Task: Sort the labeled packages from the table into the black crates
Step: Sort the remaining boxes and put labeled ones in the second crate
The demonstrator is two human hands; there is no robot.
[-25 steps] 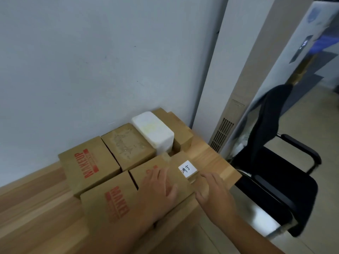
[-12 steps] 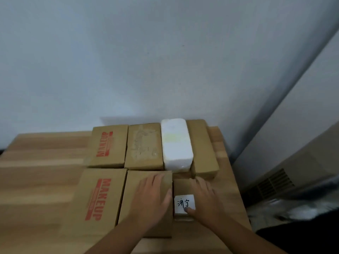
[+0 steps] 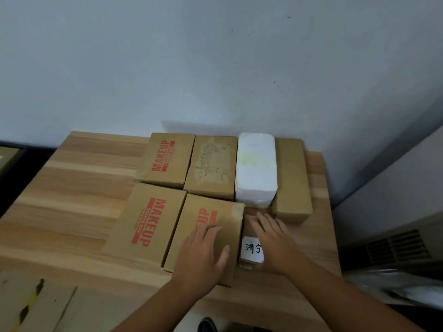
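Observation:
Several cardboard packages lie on a wooden table (image 3: 72, 212). My left hand (image 3: 203, 252) rests flat on a brown box printed MAKEUP (image 3: 203, 226) at the front. Beside it lies a small brown box with a white handwritten label (image 3: 250, 251); my right hand (image 3: 275, 243) lies over its right side, fingers straight along its top. Whether the thumb curls under the box is hidden. No black crate is clearly in view.
Two more MAKEUP boxes (image 3: 146, 226) (image 3: 167, 159), a plain box with torn tape (image 3: 212, 166), a white foam block (image 3: 256, 168) and a narrow brown box (image 3: 292, 178) fill the back right. Flattened cardboard (image 3: 36, 305) lies bottom left. A wall stands behind; a vented unit (image 3: 395, 245) at right.
The view swung left and down, off the chair. My right hand moved from the table edge onto the small labelled box; my left hand stayed on the MAKEUP box.

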